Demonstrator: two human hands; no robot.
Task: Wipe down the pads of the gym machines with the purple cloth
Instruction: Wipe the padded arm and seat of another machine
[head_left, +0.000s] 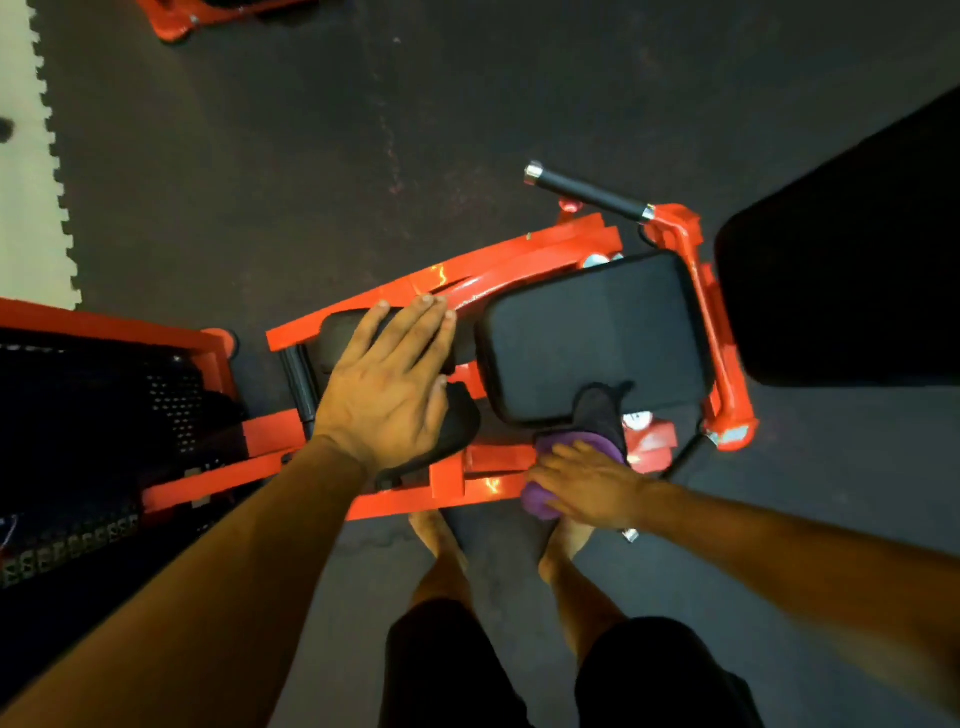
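An orange-framed gym machine (498, 280) stands below me. Its large black seat pad (592, 332) lies at the centre right. My left hand (387, 384) rests flat, fingers straight, on the smaller black pads (460, 423) to the left of the seat. My right hand (587, 483) presses the purple cloth (537, 501) down at the near end of a narrow black pad (597, 410) below the seat; its fingers lie spread over the cloth. Most of the cloth is hidden under that hand.
A black-gripped handle (587, 192) sticks out at the machine's far side. A big black pad (852, 260) fills the right edge. A weight stack with an orange frame (104, 405) stands at the left. My bare feet (441, 540) stand on dark rubber flooring.
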